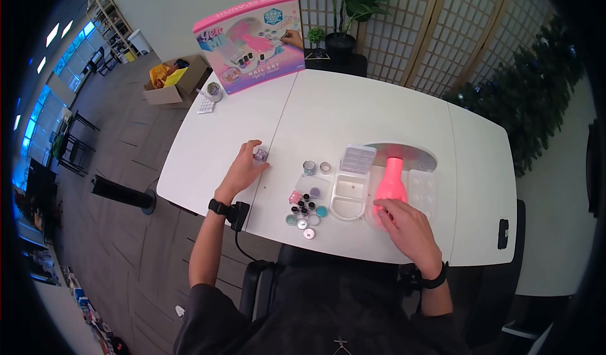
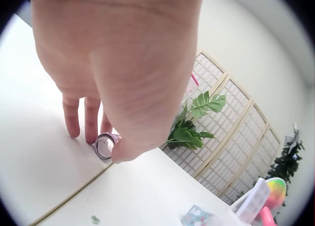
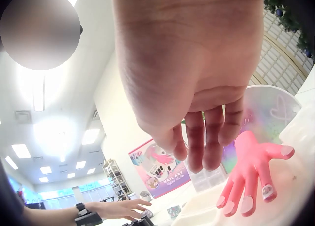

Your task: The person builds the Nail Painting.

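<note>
My left hand (image 1: 242, 170) is low over the left part of the white table. Thumb and fingertips pinch a small lilac decorative tape roll (image 1: 260, 155), which stands on its edge on the tabletop in the left wrist view. On the right, my right hand (image 1: 408, 227) hovers by a pink model hand (image 1: 392, 184), its fingers loosely bent with nothing in them. The model hand lies palm down in the right wrist view, pale nails on its fingers, and one nail (image 3: 268, 192) carries a patterned design.
Two tape rolls, one silvery (image 1: 309, 167), stand mid-table. Near them are several black-capped bottles (image 1: 303, 204) and small round pots (image 1: 321, 211). A white compartment tray (image 1: 349, 215) adjoins the model hand. A nail art box (image 1: 252, 45) stands at the back left.
</note>
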Demonstrator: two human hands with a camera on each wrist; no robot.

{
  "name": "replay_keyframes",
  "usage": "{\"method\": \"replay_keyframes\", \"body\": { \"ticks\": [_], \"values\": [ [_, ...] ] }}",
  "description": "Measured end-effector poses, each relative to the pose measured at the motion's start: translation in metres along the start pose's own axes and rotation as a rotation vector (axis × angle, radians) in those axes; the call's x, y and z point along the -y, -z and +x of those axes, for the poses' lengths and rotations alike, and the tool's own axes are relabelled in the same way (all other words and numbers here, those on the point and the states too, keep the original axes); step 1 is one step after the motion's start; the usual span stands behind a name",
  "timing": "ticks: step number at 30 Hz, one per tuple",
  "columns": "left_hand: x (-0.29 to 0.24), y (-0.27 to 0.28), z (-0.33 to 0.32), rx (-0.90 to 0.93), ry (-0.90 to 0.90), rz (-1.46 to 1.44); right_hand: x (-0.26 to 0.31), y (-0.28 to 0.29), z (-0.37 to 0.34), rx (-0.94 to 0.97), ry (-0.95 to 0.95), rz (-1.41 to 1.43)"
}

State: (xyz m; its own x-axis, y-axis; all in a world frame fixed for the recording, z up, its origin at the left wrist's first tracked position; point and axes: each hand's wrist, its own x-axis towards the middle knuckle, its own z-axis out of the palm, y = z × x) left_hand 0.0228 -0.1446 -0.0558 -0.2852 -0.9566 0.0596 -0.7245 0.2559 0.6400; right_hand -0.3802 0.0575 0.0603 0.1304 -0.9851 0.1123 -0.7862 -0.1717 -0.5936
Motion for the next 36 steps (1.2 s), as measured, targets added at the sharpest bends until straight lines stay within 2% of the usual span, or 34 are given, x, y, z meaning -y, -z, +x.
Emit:
{"method": "replay_keyframes", "body": {
  "ticks": [2, 4, 5, 7, 8, 9, 11, 15, 17, 18, 20, 21, 23, 25, 27, 28, 29, 31, 36],
  "values": [
    [0.003, -0.008, -0.004, -0.077, -0.016, 0.035, -0.005, -0.004, -0.003, 0.042, -0.009, -0.011],
    [0.000, -0.017, -0.013, -0.321, -0.041, 0.156, -0.005, -0.005, -0.005, 0.064, -0.019, -0.008],
    [-0.004, -0.018, -0.021, -0.321, -0.034, 0.157, -0.005, -0.006, -0.006, 0.079, -0.036, -0.006],
    [-0.019, -0.015, -0.041, -0.253, -0.017, 0.047, -0.007, -0.007, -0.010, 0.067, -0.046, -0.002],
    [-0.035, -0.011, -0.052, -0.154, 0.011, -0.042, -0.008, -0.008, -0.012, 0.048, -0.058, -0.001],
    [-0.043, -0.012, -0.061, -0.157, 0.013, -0.040, -0.009, -0.009, -0.014, 0.050, -0.054, 0.000],
    [-0.052, -0.015, -0.074, 0.046, 0.060, -0.129, -0.012, -0.012, -0.016, 0.050, -0.097, 0.022],
    [-0.039, -0.031, -0.075, 0.061, 0.149, -0.196, -0.014, -0.017, -0.019, 0.096, -0.121, 0.064],
    [-0.034, -0.034, -0.069, -0.103, 0.226, -0.264, -0.014, -0.019, -0.020, 0.067, -0.088, 0.041],
    [-0.030, -0.033, -0.063, -0.101, 0.223, -0.262, -0.015, -0.020, -0.021, 0.064, -0.090, 0.043],
    [-0.021, -0.025, -0.049, -0.334, 0.256, -0.276, -0.018, -0.022, -0.023, 0.018, -0.035, 0.036],
    [-0.014, -0.024, -0.042, -0.338, 0.254, -0.277, -0.016, -0.021, -0.023, 0.015, -0.032, 0.035],
    [-0.015, -0.018, -0.028, -0.410, 0.044, 0.005, -0.012, -0.018, -0.023, 0.057, -0.096, 0.070],
    [-0.031, -0.014, -0.019, -0.381, 0.001, 0.084, -0.013, -0.017, -0.023, 0.034, -0.076, 0.053],
    [-0.055, -0.009, -0.012, -0.154, -0.284, 0.178, -0.014, -0.018, -0.025, 0.019, -0.058, 0.043],
    [-0.064, -0.012, -0.008, -0.056, -0.303, 0.141, -0.015, -0.020, -0.025, 0.003, -0.052, 0.045],
    [-0.070, -0.016, -0.006, -0.059, -0.302, 0.142, -0.016, -0.021, -0.024, -0.013, -0.045, 0.045],
    [-0.082, -0.022, 0.001, 0.164, -0.374, 0.163, -0.011, -0.020, -0.023, 0.003, -0.055, 0.066],
    [-0.079, -0.043, 0.014, 0.210, -0.389, 0.200, -0.008, -0.018, -0.021, 0.013, -0.055, 0.085]
  ]
}}
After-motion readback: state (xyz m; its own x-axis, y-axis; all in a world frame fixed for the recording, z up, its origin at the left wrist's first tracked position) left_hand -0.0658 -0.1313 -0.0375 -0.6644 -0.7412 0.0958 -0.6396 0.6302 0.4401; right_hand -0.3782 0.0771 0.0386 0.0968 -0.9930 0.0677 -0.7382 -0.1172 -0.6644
